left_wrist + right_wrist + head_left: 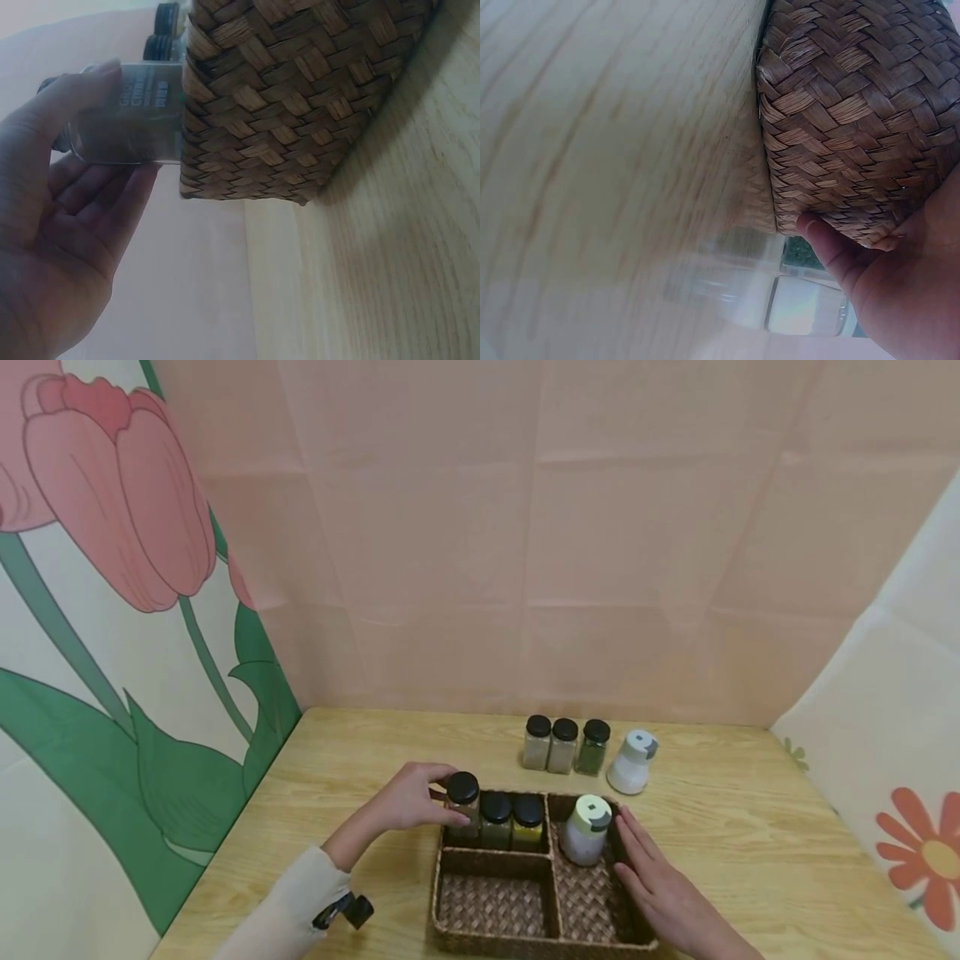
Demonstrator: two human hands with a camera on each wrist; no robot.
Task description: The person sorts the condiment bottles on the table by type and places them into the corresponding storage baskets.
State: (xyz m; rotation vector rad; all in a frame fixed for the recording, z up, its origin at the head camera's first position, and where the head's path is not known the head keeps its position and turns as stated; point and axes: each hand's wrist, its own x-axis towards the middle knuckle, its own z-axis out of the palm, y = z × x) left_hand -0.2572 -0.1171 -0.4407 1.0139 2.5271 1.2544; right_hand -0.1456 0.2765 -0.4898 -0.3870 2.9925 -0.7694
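Spice jar (pixel 462 810) resting in the grasp of your left hand (pixel 415 797), far-left in the woven basket (pixel 510 943)

Nearest to you, the cream sleeve (pixel 281 906) on your left arm is ending in a small wrist camera (pixel 358 912) above the wood-grain table (pixel 750 827). The basket is sitting with its front wall toward you. Your right hand (pixel 663 885) is lying along the basket's right side, its fingers stretched straight rather than clenching. In the right wrist view, a fingertip is touching the outer weave close to a corner. Just beside those fingers, inside the long right compartment (pixel 588 906), a white shaker (pixel 583 843) with a pale yellow-green top is standing.

Your left hand is pinching the black-lidded spice jar between thumb and fingers at the left end of the far-left compartment (pixel 495 852). You are holding it roughly upright, its lid sitting higher than its neighbours'. The basket wall is hiding its lower part, so you cannot tell whether its base is touching the floor. Next to it, a dark-filled jar (pixel 495 833) and a yellow-filled jar (pixel 527 835) are standing in the same compartment.

Beyond the basket, two pale-filled jars (pixel 536 752) and a green-filled jar (pixel 591 758) are standing in a row, with a second white shaker (pixel 628 772) to their right. Farthest off, a peach cloth (pixel 525 543) is hanging behind the table, and a pink tulip print (pixel 120 502) is filling the left.
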